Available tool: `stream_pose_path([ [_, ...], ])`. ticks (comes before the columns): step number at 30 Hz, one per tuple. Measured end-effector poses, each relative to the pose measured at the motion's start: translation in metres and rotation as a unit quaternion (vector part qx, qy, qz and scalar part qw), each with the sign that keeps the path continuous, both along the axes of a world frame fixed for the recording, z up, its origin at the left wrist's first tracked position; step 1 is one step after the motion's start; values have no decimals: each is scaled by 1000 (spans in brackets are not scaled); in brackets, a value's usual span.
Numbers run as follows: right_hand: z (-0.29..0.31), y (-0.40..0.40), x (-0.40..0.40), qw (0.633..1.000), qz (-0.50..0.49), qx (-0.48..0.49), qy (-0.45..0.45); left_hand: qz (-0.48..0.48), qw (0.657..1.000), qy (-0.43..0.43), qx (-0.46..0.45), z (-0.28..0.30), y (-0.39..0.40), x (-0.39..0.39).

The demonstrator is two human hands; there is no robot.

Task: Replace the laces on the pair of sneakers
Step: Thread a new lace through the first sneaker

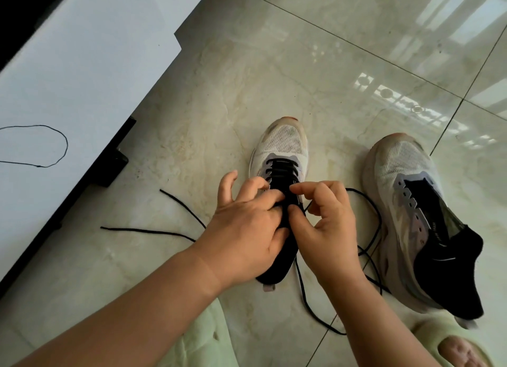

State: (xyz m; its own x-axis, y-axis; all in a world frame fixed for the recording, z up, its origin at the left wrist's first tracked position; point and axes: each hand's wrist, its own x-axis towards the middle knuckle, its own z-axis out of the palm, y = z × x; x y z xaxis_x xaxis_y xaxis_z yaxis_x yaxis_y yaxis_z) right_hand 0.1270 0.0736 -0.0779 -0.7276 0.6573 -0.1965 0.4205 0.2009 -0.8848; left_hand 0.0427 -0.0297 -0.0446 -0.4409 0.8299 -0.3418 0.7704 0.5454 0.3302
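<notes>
The sneaker being laced [279,152] lies on the tiled floor [247,64] with its toe pointing away from the person and its heel toward them, so the rows of eyelets run along that same far-to-near line. 3 or so rows of black lace [281,169] already cross near the toe; the rows closer to the heel look unfinished, so the lacing is judged to advance toward the person.

Both hands sit over the middle of the tongue. The left hand [247,218] presses on the shoe's left side, fingers curled onto the eyelet edge; whether it pinches the lace cannot be told. The right hand [326,215] has thumb and forefinger pinched together just at the right eyelet row, apparently on the lace, whose slack loops out to the right and back along the floor [375,218]. The next eyelet probably lies directly under the right fingertips, nearer that hand.

The second sneaker [411,202] stands well to the right, unlaced. Another loose black lace [153,230] trails left across the floor. A thin dark cord [55,132] lies on the white board [82,64] at the left. Pale green slippers [444,336] show at the bottom edge.
</notes>
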Motion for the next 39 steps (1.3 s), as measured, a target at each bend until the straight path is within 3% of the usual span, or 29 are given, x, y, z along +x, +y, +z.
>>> stream_pose_path([
  [2,0,1,0,1000,-2,1,-1,23,1000,14,15,0,1,0],
  [5,1,2,0,1000,-4,-2,-9,100,988,26,111,3,1,-5],
  [9,4,2,-6,1000,-6,-10,11,187,957,-43,218,8,1,-20],
  [14,0,11,-18,999,13,17,-47,214,951,-28,221,3,2,-32],
  [18,-1,16,-18,997,9,13,-80,308,927,-67,203,-6,-14,-50],
  [23,14,8,-27,984,145,104,12,229,945,-84,220,3,-16,-55],
  [26,21,2,-37,979,186,70,46,187,947,-81,248,6,-11,-55],
  [31,21,21,-36,984,104,138,40,208,935,-86,273,-3,-26,-61],
  [36,11,42,-27,985,-45,148,-76,315,917,-50,240,-23,-54,-73],
  [39,20,33,-26,974,-39,209,-78,345,905,-53,241,-22,-54,-72],
])
